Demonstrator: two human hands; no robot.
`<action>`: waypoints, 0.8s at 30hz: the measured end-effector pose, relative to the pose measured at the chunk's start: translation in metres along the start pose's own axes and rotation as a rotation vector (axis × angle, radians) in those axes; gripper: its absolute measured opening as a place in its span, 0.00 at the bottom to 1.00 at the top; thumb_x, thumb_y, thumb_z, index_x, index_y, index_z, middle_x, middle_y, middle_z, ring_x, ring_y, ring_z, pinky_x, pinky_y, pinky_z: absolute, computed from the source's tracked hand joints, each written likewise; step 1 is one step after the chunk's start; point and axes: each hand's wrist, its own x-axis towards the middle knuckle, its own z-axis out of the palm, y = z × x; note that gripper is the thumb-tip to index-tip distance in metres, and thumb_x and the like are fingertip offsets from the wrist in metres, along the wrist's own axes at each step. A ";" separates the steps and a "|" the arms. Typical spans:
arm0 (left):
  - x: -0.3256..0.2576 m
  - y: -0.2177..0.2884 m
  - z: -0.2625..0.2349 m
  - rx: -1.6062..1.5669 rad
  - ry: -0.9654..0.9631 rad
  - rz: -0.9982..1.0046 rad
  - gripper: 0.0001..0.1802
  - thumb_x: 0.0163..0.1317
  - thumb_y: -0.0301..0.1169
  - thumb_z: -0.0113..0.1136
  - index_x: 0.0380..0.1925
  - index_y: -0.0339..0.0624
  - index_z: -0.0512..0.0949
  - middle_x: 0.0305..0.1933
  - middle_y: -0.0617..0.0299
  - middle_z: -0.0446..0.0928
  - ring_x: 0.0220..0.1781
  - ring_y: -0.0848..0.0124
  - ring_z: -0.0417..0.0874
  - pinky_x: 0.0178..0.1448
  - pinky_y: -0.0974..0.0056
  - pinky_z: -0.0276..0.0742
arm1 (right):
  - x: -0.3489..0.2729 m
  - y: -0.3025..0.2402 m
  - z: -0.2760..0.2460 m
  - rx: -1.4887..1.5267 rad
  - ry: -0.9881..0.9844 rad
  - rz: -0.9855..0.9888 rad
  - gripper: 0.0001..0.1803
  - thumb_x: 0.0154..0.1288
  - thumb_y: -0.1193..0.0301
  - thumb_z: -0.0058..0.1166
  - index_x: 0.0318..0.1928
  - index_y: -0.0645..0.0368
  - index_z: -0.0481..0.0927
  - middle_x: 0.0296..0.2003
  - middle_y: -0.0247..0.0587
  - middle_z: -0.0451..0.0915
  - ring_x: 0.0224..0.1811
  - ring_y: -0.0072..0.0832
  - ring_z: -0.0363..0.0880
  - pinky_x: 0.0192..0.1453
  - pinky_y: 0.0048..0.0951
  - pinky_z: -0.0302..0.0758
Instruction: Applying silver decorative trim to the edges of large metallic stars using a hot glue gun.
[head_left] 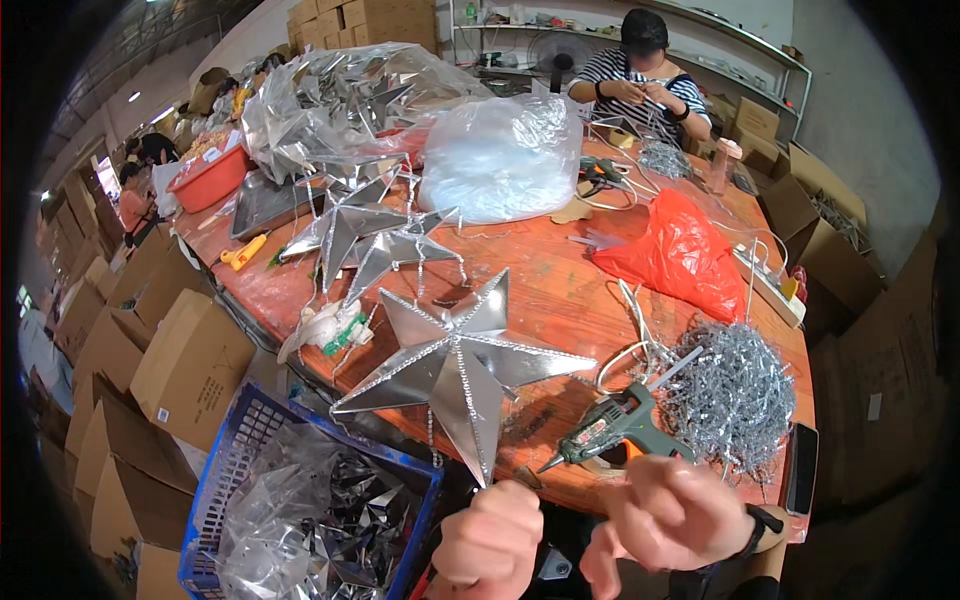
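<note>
Near front edge: silver star lies on the worktop, lowest tip pinched in the left hand.
Right hand: fingers curled, empty, beside the glue gun.
Risk: a tug may bend the tip; hot nozzle could burn fingers.

Bright, even overhead light w/ soft shadows — glare flares off the silver foil star and clear plastic bags toward the table's far edge. Fisheye bends edges, black vignette at corners; right hand motion-blurred.
</note>
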 end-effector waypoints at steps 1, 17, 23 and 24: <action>0.001 -0.002 0.001 -0.016 0.003 -0.007 0.24 0.69 0.49 0.32 0.20 0.44 0.59 0.18 0.63 0.58 0.20 0.71 0.60 0.25 0.70 0.58 | -0.006 -0.001 0.000 -0.018 -0.032 -0.062 0.25 0.71 0.50 0.27 0.26 0.54 0.65 0.25 0.43 0.72 0.50 0.67 0.69 0.49 0.53 0.67; 0.025 0.009 -0.007 -0.310 -0.122 -0.607 0.13 0.60 0.34 0.51 0.24 0.43 0.59 0.23 0.62 0.61 0.22 0.71 0.63 0.28 0.68 0.62 | 0.001 -0.008 0.007 -0.966 -0.018 -0.227 0.10 0.59 0.89 0.50 0.38 0.64 0.71 0.40 0.47 0.71 0.40 0.33 0.76 0.47 0.31 0.73; 0.026 0.013 -0.002 0.001 -0.051 -0.613 0.15 0.51 0.12 0.53 0.30 0.42 0.61 0.28 0.58 0.65 0.25 0.72 0.65 0.29 0.67 0.64 | 0.003 -0.007 0.004 -0.836 0.053 -0.176 0.06 0.64 0.85 0.45 0.40 0.66 0.72 0.42 0.47 0.70 0.41 0.35 0.77 0.48 0.32 0.74; 0.028 0.015 -0.002 0.004 -0.054 -0.613 0.15 0.51 0.12 0.53 0.30 0.42 0.61 0.28 0.58 0.65 0.25 0.72 0.65 0.29 0.67 0.64 | 0.004 -0.008 0.005 -0.834 0.052 -0.178 0.06 0.64 0.85 0.45 0.40 0.66 0.72 0.42 0.47 0.70 0.41 0.35 0.77 0.48 0.32 0.74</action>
